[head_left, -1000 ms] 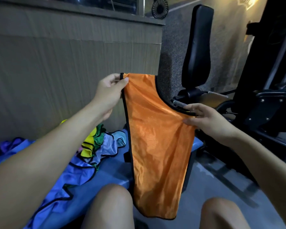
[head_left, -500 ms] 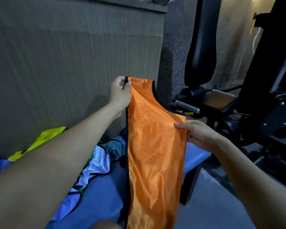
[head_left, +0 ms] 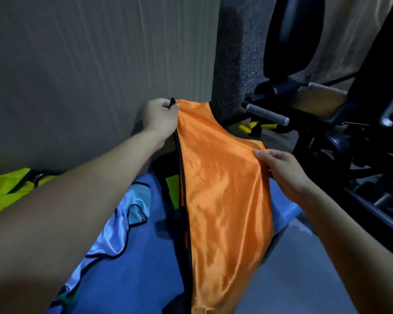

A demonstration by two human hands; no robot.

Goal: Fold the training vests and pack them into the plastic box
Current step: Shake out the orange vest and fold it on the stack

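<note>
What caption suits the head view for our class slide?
Both hands, left hand and right hand, hold an orange vest upright above a blue bench.

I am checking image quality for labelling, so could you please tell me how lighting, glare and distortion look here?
Head view: dim, uneven light; sheen on the orange vest; the gym machine sits in dark shadow; wide-angle stretch enlarges the forearms; the left hand casts a soft shadow on the wall.
</note>
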